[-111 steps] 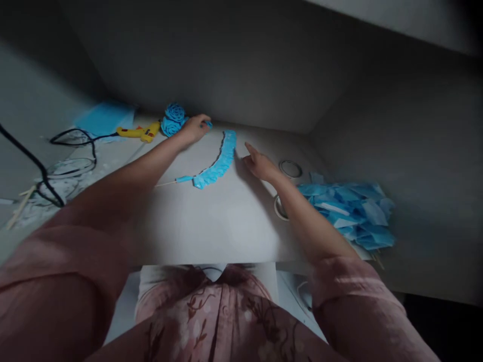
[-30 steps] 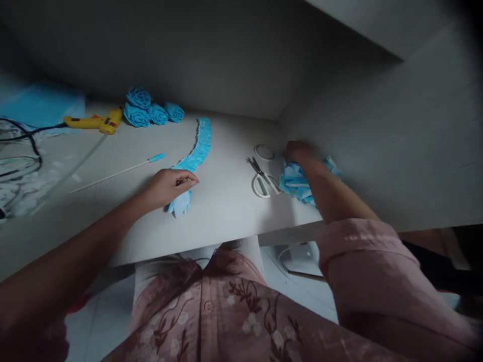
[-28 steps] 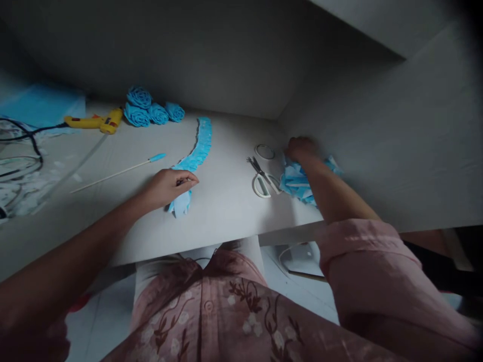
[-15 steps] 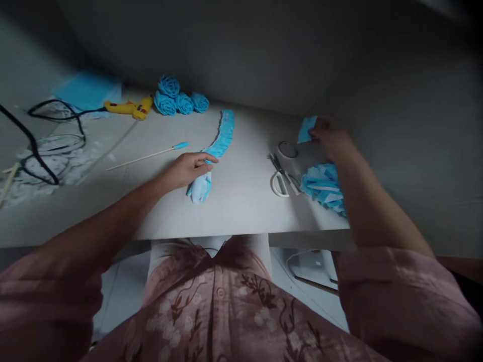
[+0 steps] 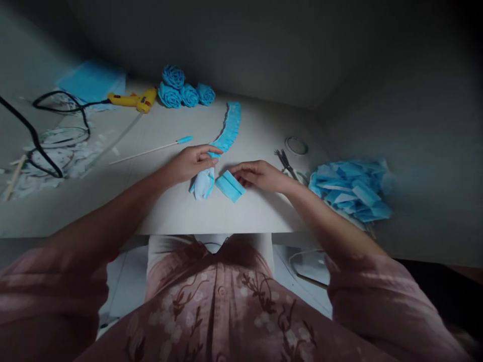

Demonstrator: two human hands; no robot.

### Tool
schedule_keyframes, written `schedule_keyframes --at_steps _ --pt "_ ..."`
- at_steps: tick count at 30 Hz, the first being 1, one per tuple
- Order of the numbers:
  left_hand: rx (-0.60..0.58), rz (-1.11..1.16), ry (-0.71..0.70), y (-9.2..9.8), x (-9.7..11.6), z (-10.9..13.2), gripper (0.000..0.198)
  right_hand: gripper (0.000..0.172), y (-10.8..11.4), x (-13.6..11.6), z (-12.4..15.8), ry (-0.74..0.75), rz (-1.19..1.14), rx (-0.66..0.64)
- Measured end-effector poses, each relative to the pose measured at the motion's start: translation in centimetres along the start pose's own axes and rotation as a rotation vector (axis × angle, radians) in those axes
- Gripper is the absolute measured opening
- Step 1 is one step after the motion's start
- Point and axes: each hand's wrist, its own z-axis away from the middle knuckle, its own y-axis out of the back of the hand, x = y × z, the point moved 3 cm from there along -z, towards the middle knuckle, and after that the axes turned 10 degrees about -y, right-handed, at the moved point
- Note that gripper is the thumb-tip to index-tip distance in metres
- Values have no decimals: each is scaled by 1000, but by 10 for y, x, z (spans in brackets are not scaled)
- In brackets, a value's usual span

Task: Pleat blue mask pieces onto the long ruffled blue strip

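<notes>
head view: left hand (image 5: 190,163) pinches the ruffled blue strip's (image 5: 226,131) near end; right hand (image 5: 258,175) fingers grip a folded blue piece (image 5: 229,185) beside it.

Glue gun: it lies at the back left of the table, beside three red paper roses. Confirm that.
Not quite. In the head view the yellow glue gun does lie at the back left of the table, but the three paper roses beside it are blue, not red.

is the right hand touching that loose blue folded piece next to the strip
Touching. The head view shows the right hand with its fingertips resting on the upper edge of the blue folded piece, no gap between them; the piece lies flat on the table.
</notes>
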Motion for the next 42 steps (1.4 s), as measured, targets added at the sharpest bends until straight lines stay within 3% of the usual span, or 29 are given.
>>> schedule_keyframes --at_steps 5,8,10,13,17,23,25,27,32,36,39,42 --pt "-28 32 -13 0 5 1 49 40 11 -14 1 49 196 119" --pt "-97 76 -14 1 6 1 55 36 10 -29 2 107 366 257" --pt "-112 91 -21 3 6 1 60 31 3 -37 0 135 376 251" --pt "-25 103 -31 6 6 0 62 37 -11 -45 -9 155 306 129" --pt "213 136 -34 11 10 1 66 50 -28 -44 -27 154 109 24" --pt "434 469 14 2 12 2 62 67 -28 -20 -44 241 -341 288" --pt "445 567 54 -3 12 3 60 69 -24 -15 -41 290 -371 353" --pt "376 567 86 -7 13 5 55 70 -21 -12 -37 320 -362 400" --pt "115 295 151 -9 14 8 36 69 -16 -12 -31 346 -257 491" --pt "146 218 106 -6 19 7 29 58 -13 -14 -24 398 -58 625" --pt "201 234 71 -5 22 6 28 50 -11 -23 -14 590 230 765" --pt "236 234 49 -4 24 6 29 56 -17 -31 -8 775 514 748"
